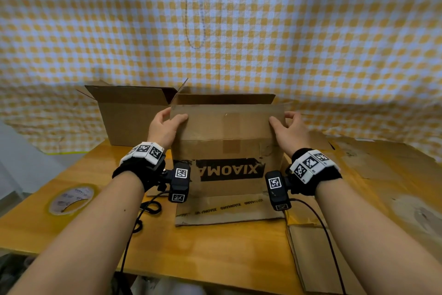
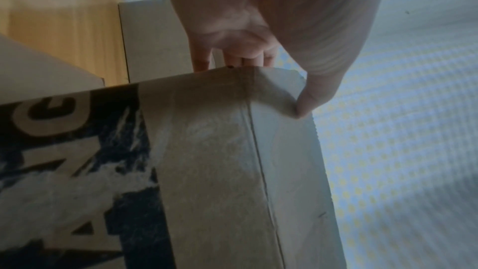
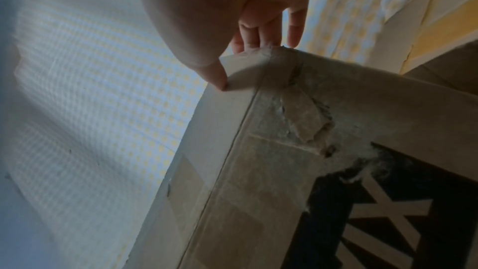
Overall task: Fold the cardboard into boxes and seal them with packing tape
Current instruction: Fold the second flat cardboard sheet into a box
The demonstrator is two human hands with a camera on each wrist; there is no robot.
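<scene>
Both hands pinch printed box flap; tape roll left, open box behind.

A makeshift packing station rather than a proper workshop: a yellow-and-white checked cloth hangs as a backdrop behind a yellowish wooden table. On it stand open brown cardboard boxes, flattened sheets of worn cardboard and a roll of clear packing tape.

The cardboard box reads "XIAOMA" upside down in a black band; its lower flap repeats "XIAOMA".
</scene>
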